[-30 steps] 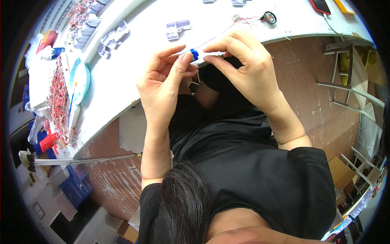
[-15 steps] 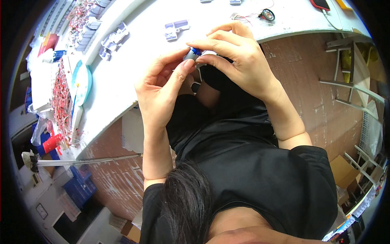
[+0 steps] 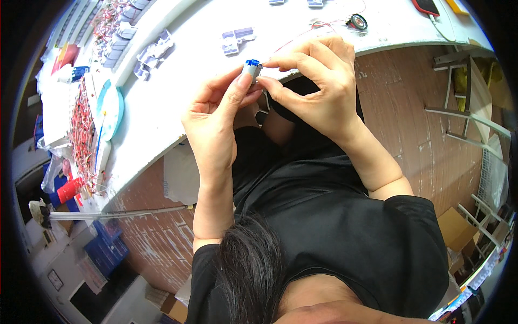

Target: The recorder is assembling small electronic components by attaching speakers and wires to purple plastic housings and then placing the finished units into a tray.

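Observation:
A small motor (image 3: 251, 70), a grey cylinder with a blue end cap, is held just off the near edge of the white table. My left hand (image 3: 218, 110) is closed on it, the thumb along its front and the fingers behind. From the other side, my right hand (image 3: 318, 86) is closed with its thumb and index fingertips at the motor's right edge, one near the cap and one lower. The blue end points up and away from me. What lies between the right fingertips is too small to make out.
On the table (image 3: 162, 102) lie a pale plastic part (image 3: 237, 41), similar parts (image 3: 154, 54) at left, and a small round speaker (image 3: 356, 22) with thin red wires. A turquoise dish (image 3: 112, 110) and a heap of red wires (image 3: 81, 124) are far left. A phone (image 3: 426, 6) sits top right.
The motor has turned more upright, so its blue cap and grey body show more. My right hand has shifted slightly right and its fingers cover less of the motor.

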